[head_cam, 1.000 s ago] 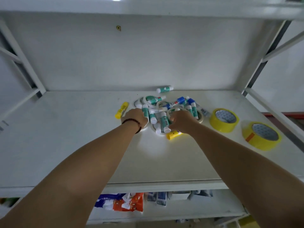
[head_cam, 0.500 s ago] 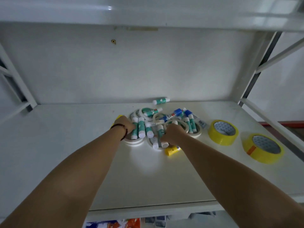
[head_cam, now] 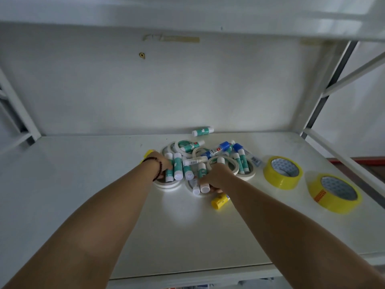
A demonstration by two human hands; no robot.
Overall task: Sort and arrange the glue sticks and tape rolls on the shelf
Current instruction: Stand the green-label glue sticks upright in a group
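A heap of green glue sticks (head_cam: 178, 166) with white caps lies mixed with white tape rolls (head_cam: 246, 174) at the middle of the white shelf (head_cam: 187, 236). Two blue-capped sticks (head_cam: 224, 146) lie at the heap's back. My left hand (head_cam: 162, 163), a bead bracelet on its wrist, lies on the heap's left side over a white roll (head_cam: 167, 186); its fingertips touch a green stick and its grip is hidden. My right hand (head_cam: 217, 175) is curled around two sticks (head_cam: 204, 187) at the heap's front. A yellow glue stick (head_cam: 219, 202) lies just in front of that hand.
Two wide yellow tape rolls (head_cam: 282, 172) (head_cam: 335, 193) lie flat to the right of the heap. A single green stick (head_cam: 203, 131) rests against the back wall. Another yellow stick (head_cam: 148, 153) peeks out behind my left wrist. Slanted shelf braces (head_cam: 341, 155) run along the right side.
The view has tilted up and come closer. My left hand has slid right onto the green sticks. My right hand has moved toward the heap's front and closed around sticks there.
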